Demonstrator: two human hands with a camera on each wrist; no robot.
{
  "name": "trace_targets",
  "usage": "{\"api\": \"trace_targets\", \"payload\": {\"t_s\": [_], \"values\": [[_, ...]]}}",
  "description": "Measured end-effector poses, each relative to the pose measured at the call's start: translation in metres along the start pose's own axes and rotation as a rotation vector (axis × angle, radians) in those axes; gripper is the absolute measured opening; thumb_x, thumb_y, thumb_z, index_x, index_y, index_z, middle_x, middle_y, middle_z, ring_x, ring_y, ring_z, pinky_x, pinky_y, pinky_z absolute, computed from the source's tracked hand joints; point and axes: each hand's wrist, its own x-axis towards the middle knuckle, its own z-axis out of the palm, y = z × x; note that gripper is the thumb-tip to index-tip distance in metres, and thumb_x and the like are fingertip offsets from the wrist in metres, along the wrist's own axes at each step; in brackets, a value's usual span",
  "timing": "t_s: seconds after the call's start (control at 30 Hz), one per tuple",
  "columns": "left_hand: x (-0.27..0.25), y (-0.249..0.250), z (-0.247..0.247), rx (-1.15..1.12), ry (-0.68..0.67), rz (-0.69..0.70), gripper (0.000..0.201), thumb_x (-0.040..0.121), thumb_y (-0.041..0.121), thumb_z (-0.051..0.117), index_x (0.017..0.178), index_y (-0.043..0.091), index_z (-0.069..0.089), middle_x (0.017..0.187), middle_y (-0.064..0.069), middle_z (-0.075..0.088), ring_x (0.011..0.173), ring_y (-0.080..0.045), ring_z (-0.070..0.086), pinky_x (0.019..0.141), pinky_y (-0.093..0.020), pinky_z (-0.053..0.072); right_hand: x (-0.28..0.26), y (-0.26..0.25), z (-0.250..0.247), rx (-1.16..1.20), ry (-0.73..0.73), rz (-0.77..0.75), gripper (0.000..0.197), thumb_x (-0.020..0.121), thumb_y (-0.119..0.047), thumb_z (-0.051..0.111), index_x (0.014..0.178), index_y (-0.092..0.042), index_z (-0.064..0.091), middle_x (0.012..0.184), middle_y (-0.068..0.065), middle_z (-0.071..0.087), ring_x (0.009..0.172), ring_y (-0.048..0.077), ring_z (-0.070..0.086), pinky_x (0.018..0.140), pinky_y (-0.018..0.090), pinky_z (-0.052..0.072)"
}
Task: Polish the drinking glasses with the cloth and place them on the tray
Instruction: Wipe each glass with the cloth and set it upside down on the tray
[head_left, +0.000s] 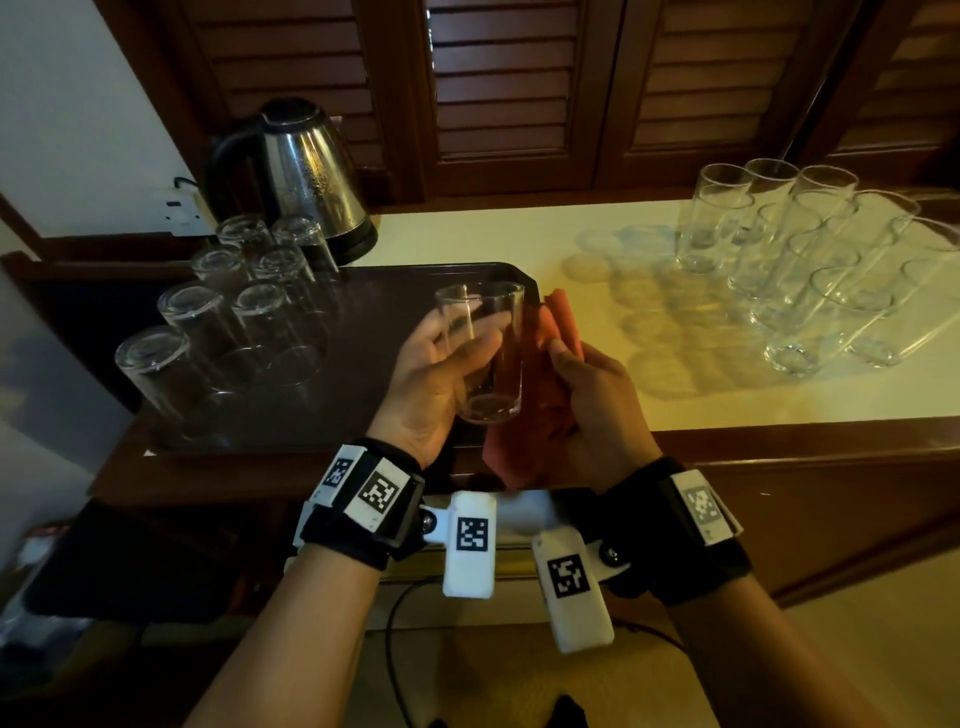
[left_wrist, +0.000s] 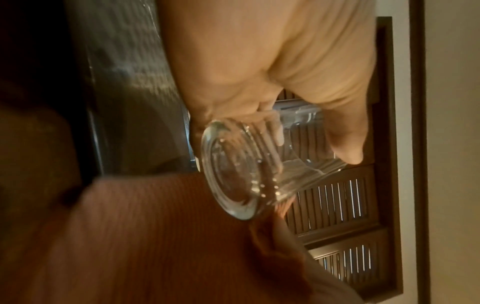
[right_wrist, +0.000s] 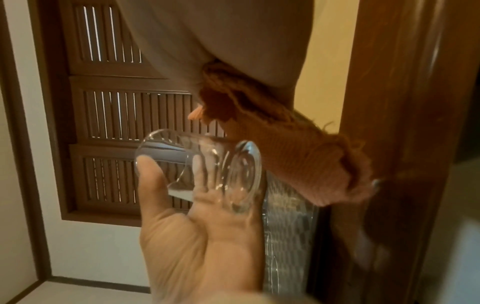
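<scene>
From the head view, my left hand (head_left: 436, 379) curls round a clear, tall drinking glass (head_left: 485, 353), held upright over the near edge of the dark, flat tray (head_left: 395, 291). My right hand (head_left: 597, 400) grips the soft orange cloth (head_left: 558, 325) and presses it on the side of the glass. I think I should turn the glass slowly, rub all round, then stand it mouth down beside the upside-down glasses (head_left: 234, 312) on the tray. More clear glasses (head_left: 810, 260) wait on the pale counter (head_left: 597, 249). The wrist bands show black-and-white square codes, no words.

From the left wrist view, my thumb and fingers (left_wrist: 345, 148) wrap the glass; I should keep them low.

From the right wrist view, the cloth is bunched in my curled hand, touching the glass. I can read no writing.
</scene>
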Motion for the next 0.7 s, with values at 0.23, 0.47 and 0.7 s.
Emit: {"api": "trace_targets", "payload": {"t_s": [0.23,0.47,0.7], "values": [[-0.001,0.005,-0.009,0.265,-0.019,-0.039,0.053,0.082,0.043,0.067,0.128,0.019,0.058,0.102,0.000,0.074,0.079,-0.018,0.072,0.070,-0.028,0.054,0.003,-0.025,-0.017,-0.045,-0.005,-0.120,0.021,0.105,-0.018,0.045,0.108,-0.015,0.066,0.083,0.002,0.075,0.069,0.013,0.071,0.058,0.025,0.054],[-0.003,0.005,-0.013,0.342,-0.211,-0.100,0.039,0.076,0.023,0.073,0.113,0.022,0.061,0.088,0.008,0.076,0.081,-0.008,0.072,0.068,-0.021,0.054,0.002,-0.037,-0.004,-0.268,-0.070,-0.306,0.029,0.109,-0.029,0.033,0.103,-0.016,0.058,0.089,-0.003,0.070,0.082,0.006,0.067,0.070,0.025,0.052],[-0.006,0.010,-0.019,0.277,-0.189,-0.034,0.031,0.073,0.022,0.085,0.101,0.020,0.071,0.093,-0.004,0.076,0.081,-0.021,0.073,0.074,-0.032,0.059,-0.004,-0.009,-0.009,-0.728,-0.327,-0.730,0.024,0.100,-0.028,0.047,0.114,-0.016,0.062,0.114,0.006,0.048,0.108,0.022,0.051,0.095,0.027,0.044]]}}
